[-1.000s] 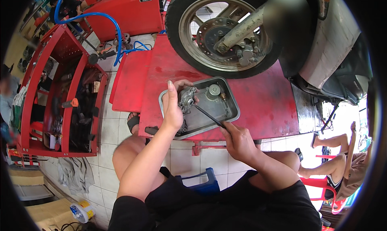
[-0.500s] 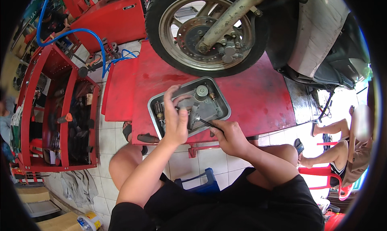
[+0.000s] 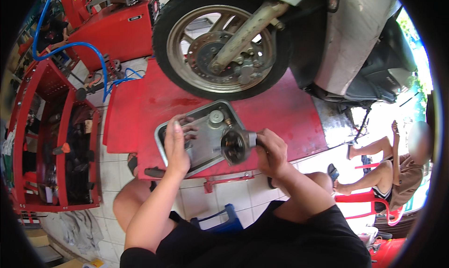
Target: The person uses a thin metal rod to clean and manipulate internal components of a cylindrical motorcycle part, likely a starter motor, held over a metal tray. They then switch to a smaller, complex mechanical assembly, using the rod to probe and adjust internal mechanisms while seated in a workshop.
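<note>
My right hand point(image 3: 272, 152) is closed on a round hollow metal part point(image 3: 236, 147) with a dark inside and a grey neck, blurred by motion. This part is held up over the right front corner of a grey metal tray point(image 3: 206, 168). Over the tray's left side is my left hand point(image 3: 178, 146), upright, its fingers apart and nothing visible in them. Inside the tray stands a short silver cylinder point(image 3: 216, 117), with a small brass-coloured piece point(image 3: 228, 123) beside it. My left hand hides the tray's left contents.
The tray rests on a red lift platform point(image 3: 280, 116), just before a scooter's front wheel point(image 3: 163, 57). A dark-handled tool point(image 3: 154, 172) lies at the platform's front edge. A red tool cart point(image 3: 77, 141) stands left; a seated person point(image 3: 402, 174) is at the right.
The thin black rod in my right hand is out of sight, and the round metal part shows there instead. My left hand has moved slightly left and down, and the whole view has shifted.
</note>
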`<control>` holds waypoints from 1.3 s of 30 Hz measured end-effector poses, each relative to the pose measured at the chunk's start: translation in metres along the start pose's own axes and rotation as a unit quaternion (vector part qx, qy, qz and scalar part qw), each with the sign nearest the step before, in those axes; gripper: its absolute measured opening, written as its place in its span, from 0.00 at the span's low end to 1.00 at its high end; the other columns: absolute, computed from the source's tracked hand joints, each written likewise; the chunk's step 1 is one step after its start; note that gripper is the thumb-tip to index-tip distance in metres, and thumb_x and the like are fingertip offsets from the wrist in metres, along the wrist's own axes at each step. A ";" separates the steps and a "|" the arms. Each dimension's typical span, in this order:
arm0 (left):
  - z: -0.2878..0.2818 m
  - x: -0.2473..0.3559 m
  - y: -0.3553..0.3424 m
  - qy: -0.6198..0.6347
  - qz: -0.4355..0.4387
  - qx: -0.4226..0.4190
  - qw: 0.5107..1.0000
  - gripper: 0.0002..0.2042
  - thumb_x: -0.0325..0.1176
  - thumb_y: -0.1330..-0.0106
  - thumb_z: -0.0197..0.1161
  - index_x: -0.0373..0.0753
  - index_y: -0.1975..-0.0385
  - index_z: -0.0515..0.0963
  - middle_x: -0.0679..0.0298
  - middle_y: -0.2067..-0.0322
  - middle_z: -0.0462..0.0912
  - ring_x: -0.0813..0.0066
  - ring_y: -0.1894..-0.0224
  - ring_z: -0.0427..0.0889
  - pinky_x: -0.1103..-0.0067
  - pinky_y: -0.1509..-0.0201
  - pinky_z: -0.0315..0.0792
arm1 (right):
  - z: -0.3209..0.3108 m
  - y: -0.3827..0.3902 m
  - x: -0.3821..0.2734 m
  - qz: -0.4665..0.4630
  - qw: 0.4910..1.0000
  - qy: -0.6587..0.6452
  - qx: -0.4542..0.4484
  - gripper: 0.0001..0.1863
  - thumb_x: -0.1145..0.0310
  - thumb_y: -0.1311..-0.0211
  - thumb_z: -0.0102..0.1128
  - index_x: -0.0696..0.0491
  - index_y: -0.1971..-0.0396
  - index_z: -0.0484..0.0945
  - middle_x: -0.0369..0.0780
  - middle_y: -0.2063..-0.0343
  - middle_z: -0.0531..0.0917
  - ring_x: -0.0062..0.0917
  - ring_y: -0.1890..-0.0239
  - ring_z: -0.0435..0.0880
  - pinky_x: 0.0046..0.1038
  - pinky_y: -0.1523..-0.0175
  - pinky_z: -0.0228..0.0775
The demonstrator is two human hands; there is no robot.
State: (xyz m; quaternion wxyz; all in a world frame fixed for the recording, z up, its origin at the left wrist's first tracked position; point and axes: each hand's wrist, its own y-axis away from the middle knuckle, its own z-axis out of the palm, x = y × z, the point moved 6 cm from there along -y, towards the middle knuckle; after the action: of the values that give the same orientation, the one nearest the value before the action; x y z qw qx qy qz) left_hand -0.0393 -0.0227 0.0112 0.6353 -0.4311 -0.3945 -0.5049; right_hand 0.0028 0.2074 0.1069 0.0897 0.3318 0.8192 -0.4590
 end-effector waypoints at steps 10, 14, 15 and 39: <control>0.039 0.022 0.033 -0.053 0.071 -0.221 0.971 0.47 0.62 0.45 0.70 0.34 0.34 0.62 0.55 0.45 0.74 0.70 0.53 0.80 0.77 0.54 0.74 | 0.006 0.008 0.003 0.037 0.998 -0.055 -0.011 0.15 0.89 0.50 0.58 0.62 0.61 0.79 0.48 0.69 0.82 0.40 0.67 0.83 0.33 0.62 0.76; 0.045 0.031 0.043 -0.074 0.057 -0.217 0.972 0.49 0.39 0.59 0.85 0.34 0.34 0.64 0.52 0.45 0.74 0.72 0.50 0.81 0.79 0.58 0.79 | 0.013 0.010 0.002 0.050 0.997 -0.045 -0.036 0.14 0.89 0.48 0.56 0.63 0.61 0.78 0.48 0.70 0.82 0.40 0.68 0.83 0.33 0.63 0.75; 0.047 0.032 0.045 -0.091 0.048 -0.214 0.972 0.49 0.34 0.60 0.86 0.34 0.35 0.65 0.52 0.44 0.74 0.72 0.49 0.81 0.80 0.58 0.80 | 0.015 0.011 0.003 0.059 0.997 -0.040 -0.041 0.14 0.89 0.48 0.56 0.63 0.60 0.78 0.48 0.70 0.82 0.40 0.68 0.83 0.33 0.63 0.75; 0.043 0.070 0.051 -0.271 0.293 -0.068 0.914 0.34 0.32 0.67 0.80 0.28 0.55 0.76 0.59 0.65 0.77 0.73 0.68 0.76 0.80 0.66 0.72 | 0.044 0.024 0.027 0.164 0.971 0.015 -0.174 0.14 0.82 0.42 0.57 0.59 0.55 0.75 0.51 0.65 0.83 0.49 0.63 0.82 0.42 0.60 0.75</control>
State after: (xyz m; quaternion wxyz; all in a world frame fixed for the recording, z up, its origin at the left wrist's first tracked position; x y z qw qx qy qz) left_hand 0.0206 0.0029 0.0828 0.5922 -0.6899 -0.3726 -0.1857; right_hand -0.0103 0.1925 0.0532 0.2081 0.4477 0.8221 -0.2837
